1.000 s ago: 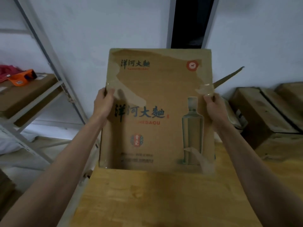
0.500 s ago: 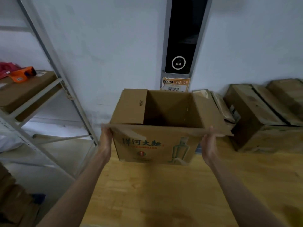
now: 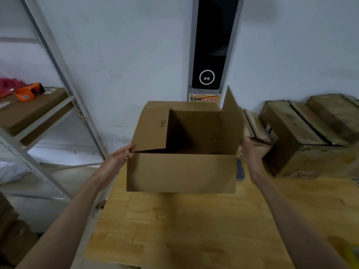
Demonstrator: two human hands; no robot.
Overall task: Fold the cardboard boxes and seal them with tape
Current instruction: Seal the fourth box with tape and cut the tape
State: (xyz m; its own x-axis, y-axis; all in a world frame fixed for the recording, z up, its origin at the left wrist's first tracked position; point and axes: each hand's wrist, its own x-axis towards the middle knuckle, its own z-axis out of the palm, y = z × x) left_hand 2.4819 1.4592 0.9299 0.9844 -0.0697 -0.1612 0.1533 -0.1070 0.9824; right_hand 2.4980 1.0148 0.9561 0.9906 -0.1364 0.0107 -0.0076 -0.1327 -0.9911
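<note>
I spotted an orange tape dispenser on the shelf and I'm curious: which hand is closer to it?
Left. The left hand rests against the cardboard box on the shelf's side, below the tape dispenser; the right hand is across the box.

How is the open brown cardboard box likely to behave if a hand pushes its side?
The open brown cardboard box looks empty, so it is probably light and would slide on the wooden table. Its unsealed flaps, one upright, likely swing loosely. The thin walls may flex.
</note>
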